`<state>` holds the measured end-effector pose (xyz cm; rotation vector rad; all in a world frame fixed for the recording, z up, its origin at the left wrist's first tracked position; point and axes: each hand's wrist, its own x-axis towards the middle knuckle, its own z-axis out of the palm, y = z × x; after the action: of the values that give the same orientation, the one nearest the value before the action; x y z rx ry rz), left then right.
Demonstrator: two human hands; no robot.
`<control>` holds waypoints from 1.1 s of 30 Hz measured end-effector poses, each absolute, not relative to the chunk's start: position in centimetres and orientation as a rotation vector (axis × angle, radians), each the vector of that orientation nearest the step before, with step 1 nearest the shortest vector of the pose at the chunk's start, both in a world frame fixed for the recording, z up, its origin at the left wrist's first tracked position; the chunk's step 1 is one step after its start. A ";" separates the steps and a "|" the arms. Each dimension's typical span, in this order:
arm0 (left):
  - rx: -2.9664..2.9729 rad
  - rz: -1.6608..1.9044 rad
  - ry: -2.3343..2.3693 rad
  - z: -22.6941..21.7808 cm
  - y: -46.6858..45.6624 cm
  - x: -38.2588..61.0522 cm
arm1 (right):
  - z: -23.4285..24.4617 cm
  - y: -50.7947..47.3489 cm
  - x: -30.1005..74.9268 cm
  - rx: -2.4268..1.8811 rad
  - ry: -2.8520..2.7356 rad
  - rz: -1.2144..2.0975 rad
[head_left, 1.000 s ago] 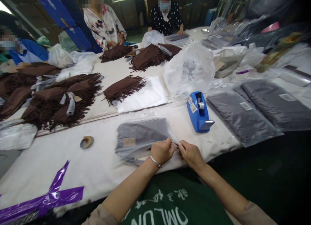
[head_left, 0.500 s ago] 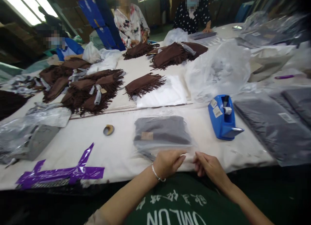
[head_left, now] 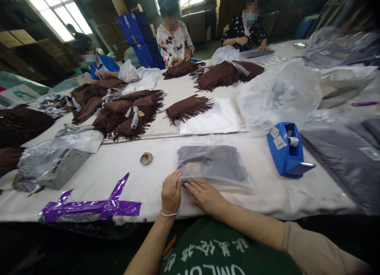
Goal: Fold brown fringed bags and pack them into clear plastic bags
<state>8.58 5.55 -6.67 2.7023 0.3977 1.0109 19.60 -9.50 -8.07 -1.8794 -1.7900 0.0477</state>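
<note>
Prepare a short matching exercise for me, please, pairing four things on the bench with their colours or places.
Things:
1. tape dispenser
2. bagged grey item
3. shiny tape strips
4. fringed pieces

Colours or places:
A. brown, on the far side of the bagged grey item and to its left
B. purple, along the near edge of the table
C. right at the left hand and right hand
D. blue, to the right of both hands

Right pairs: 1-D, 2-C, 3-B, 4-A
</note>
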 end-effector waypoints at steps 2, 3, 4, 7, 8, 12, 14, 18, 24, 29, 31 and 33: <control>2.664 1.077 0.391 -6.6 5.5 8.6 | -8.6 -8.6 19.5 -1.998 -1.728 0.031; 2.662 1.086 0.387 -6.6 5.6 8.5 | -8.7 -8.3 19.6 -2.027 -1.698 0.029; 2.677 1.073 0.403 -6.7 5.7 8.4 | -8.9 -8.1 19.8 -2.052 -1.672 0.015; 2.783 0.891 0.578 -7.6 6.6 7.9 | -9.5 -7.4 20.6 -2.170 -1.601 -0.122; 2.823 0.810 0.637 -7.9 6.9 7.8 | -9.8 -7.1 20.9 -2.203 -1.589 -0.169; 2.954 0.667 0.665 -8.8 7.3 7.3 | -11.0 -5.6 22.9 -2.229 -1.639 -0.202; 3.021 0.661 0.608 -8.6 6.9 7.0 | -11.1 -4.8 24.7 -2.212 -1.674 -0.197; 3.143 0.605 0.429 -7.7 5.7 6.5 | -10.0 -3.9 29.0 -2.130 -1.760 -0.184; 3.194 0.523 0.325 -6.8 5.2 3.9 | -8.9 -8.9 28.1 -1.961 -1.931 -0.115; 3.072 0.805 0.406 -4.3 4.3 1.9 | -10.8 -20.6 23.7 -1.699 -1.792 -0.044; 2.970 0.882 0.246 -3.4 2.8 2.7 | -11.6 -24.0 23.6 -1.812 -1.451 -0.190; 2.870 0.793 -0.049 -3.2 0.9 4.7 | -12.1 -25.6 24.7 -1.967 -1.147 -0.294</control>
<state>4.65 0.94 -3.17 2.8700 -0.0489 0.7927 24.67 -25.57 -12.12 -1.9674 -1.1466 -0.2937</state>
